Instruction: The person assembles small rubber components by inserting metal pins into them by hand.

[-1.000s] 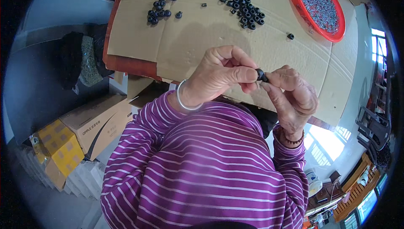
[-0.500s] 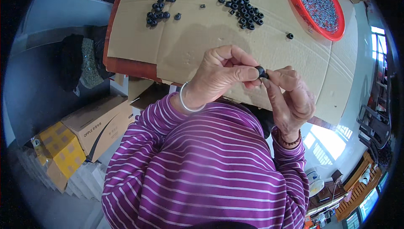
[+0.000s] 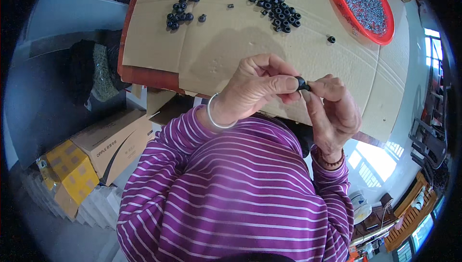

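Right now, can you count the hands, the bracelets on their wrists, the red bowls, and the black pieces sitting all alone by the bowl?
Hands: 2, the left hand and the right hand
Bracelets: 2, a silver bangle and a beaded bracelet
Red bowls: 1, the red bowl
Lone black pieces: 1, the black piece below the bowl
Total: 6

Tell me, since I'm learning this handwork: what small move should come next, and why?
Perhaps a gentle push by the right hand toward the left hand: the left grips one side of the small black piece, while the right pinches its other end.
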`<state>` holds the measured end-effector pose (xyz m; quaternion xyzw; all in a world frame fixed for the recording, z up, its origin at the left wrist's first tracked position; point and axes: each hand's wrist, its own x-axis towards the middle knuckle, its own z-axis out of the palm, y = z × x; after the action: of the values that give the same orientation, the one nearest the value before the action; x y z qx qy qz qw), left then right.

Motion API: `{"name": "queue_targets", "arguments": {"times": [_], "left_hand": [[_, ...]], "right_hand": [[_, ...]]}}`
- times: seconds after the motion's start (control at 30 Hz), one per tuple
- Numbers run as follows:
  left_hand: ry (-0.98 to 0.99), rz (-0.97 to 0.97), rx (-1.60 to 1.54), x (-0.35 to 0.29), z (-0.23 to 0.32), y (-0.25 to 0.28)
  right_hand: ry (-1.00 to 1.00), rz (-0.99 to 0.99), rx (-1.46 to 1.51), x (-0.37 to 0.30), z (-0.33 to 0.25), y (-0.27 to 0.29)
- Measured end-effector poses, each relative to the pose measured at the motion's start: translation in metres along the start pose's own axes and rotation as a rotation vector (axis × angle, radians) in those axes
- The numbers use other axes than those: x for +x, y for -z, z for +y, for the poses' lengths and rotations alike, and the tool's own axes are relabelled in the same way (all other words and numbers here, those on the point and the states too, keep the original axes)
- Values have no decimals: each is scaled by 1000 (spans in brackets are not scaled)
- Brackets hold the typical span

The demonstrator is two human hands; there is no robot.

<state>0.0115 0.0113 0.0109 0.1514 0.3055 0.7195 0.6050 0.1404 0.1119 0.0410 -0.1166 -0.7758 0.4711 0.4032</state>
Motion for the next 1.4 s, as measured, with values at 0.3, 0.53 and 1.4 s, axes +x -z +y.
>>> {"name": "queue_targets", "arguments": {"times": [0.3,0.53,1.4], "left_hand": [[-21,24,-26,1,-2,-1],[-32,-36,-1,5,-6,9],[440,-184,210,-25,28,-1]], "right_hand": [[-5,9,-130,-1,-8,-2],[-84,-53,110,2,-1,2],[-194,-719,234,9,-20,17]]}}
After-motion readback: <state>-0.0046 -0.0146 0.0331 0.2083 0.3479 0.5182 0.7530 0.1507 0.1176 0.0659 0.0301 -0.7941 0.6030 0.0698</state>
